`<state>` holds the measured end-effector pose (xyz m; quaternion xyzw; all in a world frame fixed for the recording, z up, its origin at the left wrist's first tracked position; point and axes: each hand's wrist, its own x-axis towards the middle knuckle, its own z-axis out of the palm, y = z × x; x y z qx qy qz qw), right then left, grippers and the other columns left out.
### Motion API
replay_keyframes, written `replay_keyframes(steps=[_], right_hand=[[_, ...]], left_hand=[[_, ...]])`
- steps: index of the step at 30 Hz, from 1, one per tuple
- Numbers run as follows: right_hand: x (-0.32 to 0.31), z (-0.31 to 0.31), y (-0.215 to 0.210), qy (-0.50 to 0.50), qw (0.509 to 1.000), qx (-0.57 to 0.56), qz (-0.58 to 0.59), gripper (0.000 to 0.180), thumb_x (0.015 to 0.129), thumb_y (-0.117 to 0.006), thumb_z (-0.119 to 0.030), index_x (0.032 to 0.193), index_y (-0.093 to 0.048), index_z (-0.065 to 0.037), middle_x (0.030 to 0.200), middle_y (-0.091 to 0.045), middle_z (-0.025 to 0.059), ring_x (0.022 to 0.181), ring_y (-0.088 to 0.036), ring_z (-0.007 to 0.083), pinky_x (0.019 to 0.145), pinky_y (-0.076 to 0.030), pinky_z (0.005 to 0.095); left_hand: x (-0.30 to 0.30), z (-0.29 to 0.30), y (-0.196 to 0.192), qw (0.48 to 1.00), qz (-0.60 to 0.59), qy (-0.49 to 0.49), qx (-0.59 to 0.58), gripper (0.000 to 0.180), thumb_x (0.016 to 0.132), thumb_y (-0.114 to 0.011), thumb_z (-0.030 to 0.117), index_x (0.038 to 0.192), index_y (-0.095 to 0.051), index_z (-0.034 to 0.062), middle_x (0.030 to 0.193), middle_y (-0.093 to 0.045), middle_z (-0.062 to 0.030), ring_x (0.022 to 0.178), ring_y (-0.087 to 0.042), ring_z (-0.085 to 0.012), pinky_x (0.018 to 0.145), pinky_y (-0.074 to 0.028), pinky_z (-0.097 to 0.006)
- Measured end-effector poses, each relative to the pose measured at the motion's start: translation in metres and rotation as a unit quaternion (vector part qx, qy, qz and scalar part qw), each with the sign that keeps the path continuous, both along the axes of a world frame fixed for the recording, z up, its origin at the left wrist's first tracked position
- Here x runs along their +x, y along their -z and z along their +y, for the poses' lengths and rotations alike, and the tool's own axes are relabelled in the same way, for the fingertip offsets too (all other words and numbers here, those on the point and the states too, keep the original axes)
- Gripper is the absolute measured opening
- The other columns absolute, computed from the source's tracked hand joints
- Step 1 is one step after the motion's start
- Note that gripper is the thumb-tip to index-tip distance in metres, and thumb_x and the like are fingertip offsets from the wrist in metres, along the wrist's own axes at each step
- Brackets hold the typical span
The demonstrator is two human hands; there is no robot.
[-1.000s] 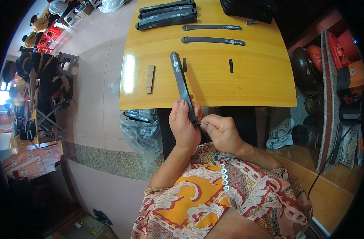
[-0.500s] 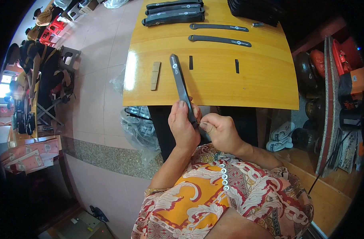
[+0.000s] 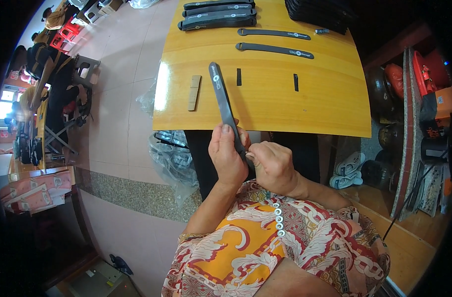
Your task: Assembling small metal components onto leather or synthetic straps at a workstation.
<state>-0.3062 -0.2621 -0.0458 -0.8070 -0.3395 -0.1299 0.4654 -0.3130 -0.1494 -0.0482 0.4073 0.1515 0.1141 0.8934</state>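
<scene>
My left hand (image 3: 228,156) is closed round the lower part of a black strap (image 3: 221,94) with white print, its thumb lying along the strap. The strap's rounded far end points up and away over the table. My right hand (image 3: 271,166) is closed in a pinch right at the strap's lower end. Whatever sits between those fingertips is too small to name. Two more black straps (image 3: 274,50), each with a slot at one end, lie side by side farther back. Bundled straps (image 3: 218,22) are stacked at the back left of the table.
On the yellow wooden table (image 3: 330,109) lie a tan folded strip (image 3: 194,93) and two short black pieces (image 3: 296,82). A dark stack (image 3: 317,15) fills the back right corner. A clear plastic bag (image 3: 174,158) sits below the left edge; people work far left.
My right hand has turned slightly and its fingertips have shifted a little at the strap's lower end. The strap's far end has tipped a bit up and left. My left hand keeps its hold.
</scene>
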Motion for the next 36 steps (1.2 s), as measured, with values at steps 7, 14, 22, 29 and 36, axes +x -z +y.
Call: replay_keyframes(steps=[7,14,22,29,36], right_hand=[[0.007,-0.011,-0.008,-0.114,0.872,0.100,0.466,0.013,0.087,-0.057,-0.009,0.088,-0.057,0.004,0.069,-0.058,0.0139,0.063,-0.056,0.0131,0.056,-0.044,0.0294],[0.013,-0.012,-0.011,-0.080,0.993,-0.043,0.074,0.004,0.078,-0.056,-0.001,0.078,-0.053,0.001,0.064,-0.052,0.0121,0.057,-0.054,0.0272,0.053,-0.043,0.0325],[0.013,-0.006,-0.008,-0.014,0.990,-0.082,-0.111,0.005,0.074,-0.054,-0.002,0.071,-0.049,-0.002,0.058,-0.044,0.0102,0.052,-0.049,0.0258,0.048,-0.040,0.0359],[0.014,-0.006,-0.011,-0.051,0.996,-0.064,-0.045,0.002,0.072,-0.053,-0.001,0.072,-0.051,-0.002,0.060,-0.046,0.0099,0.054,-0.050,0.0254,0.050,-0.041,0.0353],[0.019,-0.002,-0.019,-0.039,0.990,-0.100,-0.093,0.006,0.069,-0.057,0.003,0.074,-0.055,0.000,0.058,-0.047,0.0107,0.053,-0.052,0.0271,0.048,-0.041,0.0366]], left_hand=[[-0.002,0.002,0.003,1.000,0.007,-0.003,-0.025,0.021,0.094,-0.040,0.018,0.099,-0.049,-0.0007,0.065,-0.049,-0.0061,0.055,-0.042,-0.0111,0.050,-0.035,-0.025],[0.000,0.000,0.004,0.998,0.050,0.004,-0.041,0.022,0.093,-0.039,0.018,0.097,-0.048,-0.0017,0.062,-0.047,-0.0064,0.052,-0.040,-0.0120,0.047,-0.034,-0.024],[-0.001,-0.001,-0.005,0.995,0.071,0.012,-0.062,0.015,0.093,-0.040,0.017,0.088,-0.046,0.0045,0.062,-0.047,-0.0050,0.051,-0.041,-0.0107,0.043,-0.034,-0.024],[-0.002,0.002,-0.004,0.997,0.061,0.017,-0.036,0.016,0.093,-0.040,0.017,0.087,-0.047,0.0043,0.061,-0.046,-0.0027,0.049,-0.040,-0.0086,0.041,-0.032,-0.023],[-0.001,0.012,-0.001,0.996,0.052,0.058,-0.036,0.016,0.090,-0.044,0.012,0.088,-0.053,-0.0006,0.064,-0.050,-0.0039,0.054,-0.046,-0.0109,0.048,-0.038,-0.024]])
